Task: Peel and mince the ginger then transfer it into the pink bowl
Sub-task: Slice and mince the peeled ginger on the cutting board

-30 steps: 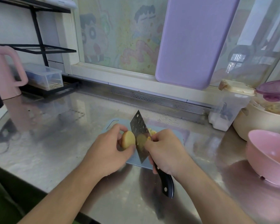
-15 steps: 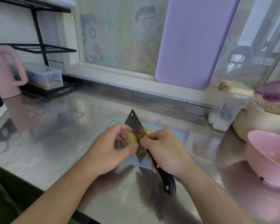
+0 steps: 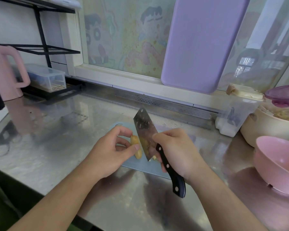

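Steel countertop (image 3: 60,147), small pale-blue cutting board (image 3: 150,170) centred: left hand (image 3: 109,153) pinches the yellowish ginger piece (image 3: 135,144) over it, presumably to catch peelings, right hand (image 3: 177,152) wrapped round the black-handled cleaver (image 3: 144,135) beside the ginger, pink bowl (image 3: 277,164) waiting at right.

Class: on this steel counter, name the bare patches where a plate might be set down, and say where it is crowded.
Free: the steel counter left of the blue cutting board, towards the pink kettle; also the near edge under the forearms. Crowded: the right end, with the pink bowl, cream pot and clear container.
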A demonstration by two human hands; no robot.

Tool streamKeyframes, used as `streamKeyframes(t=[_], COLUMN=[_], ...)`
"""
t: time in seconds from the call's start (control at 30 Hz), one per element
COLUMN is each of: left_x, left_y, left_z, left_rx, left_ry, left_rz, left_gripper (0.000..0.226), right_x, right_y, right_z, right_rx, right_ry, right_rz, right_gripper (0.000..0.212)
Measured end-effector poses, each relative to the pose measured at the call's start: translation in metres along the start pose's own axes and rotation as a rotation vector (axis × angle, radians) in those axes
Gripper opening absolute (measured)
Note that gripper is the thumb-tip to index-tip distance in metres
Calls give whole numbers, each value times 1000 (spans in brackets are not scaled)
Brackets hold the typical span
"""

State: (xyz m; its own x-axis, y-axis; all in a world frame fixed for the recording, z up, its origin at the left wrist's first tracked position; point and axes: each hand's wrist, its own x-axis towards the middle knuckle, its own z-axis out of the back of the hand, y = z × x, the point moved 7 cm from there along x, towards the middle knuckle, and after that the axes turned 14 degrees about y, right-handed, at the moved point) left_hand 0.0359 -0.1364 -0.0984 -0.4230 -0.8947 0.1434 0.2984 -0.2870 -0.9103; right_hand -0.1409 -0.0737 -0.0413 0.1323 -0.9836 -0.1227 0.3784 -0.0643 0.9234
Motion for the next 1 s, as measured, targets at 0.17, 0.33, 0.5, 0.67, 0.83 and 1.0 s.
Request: streamKeyframes(t=[0.17, 0.33, 0.5, 0.67, 0.83, 1.0], left_x=[-2, -2, -4, -4, -4, -5], left_y=[-1, -2, -4, -3, -4, -5], left_z=[1, 2, 2, 2, 2, 2], left_rx=[-1, 20, 24, 19, 32, 25], left_ry=[-10, -12, -20, -22, -21, -20], left_rz=[17, 26, 29, 33, 37, 38], left_gripper=[26, 22, 22, 23, 22, 22], right_x=[-7, -7, -9, -10, -11, -10], right_y=[8, 9, 12, 13, 13, 13], right_z=[1, -1, -2, -2, -2, -4], right_rx=[53, -15, -31, -74, -91, -133], right_ry=[-27, -34, -30, -47, -43, -48], right_rz=[5, -8, -14, -22, -29, -32], right_gripper=[42, 32, 32, 29, 31, 32])
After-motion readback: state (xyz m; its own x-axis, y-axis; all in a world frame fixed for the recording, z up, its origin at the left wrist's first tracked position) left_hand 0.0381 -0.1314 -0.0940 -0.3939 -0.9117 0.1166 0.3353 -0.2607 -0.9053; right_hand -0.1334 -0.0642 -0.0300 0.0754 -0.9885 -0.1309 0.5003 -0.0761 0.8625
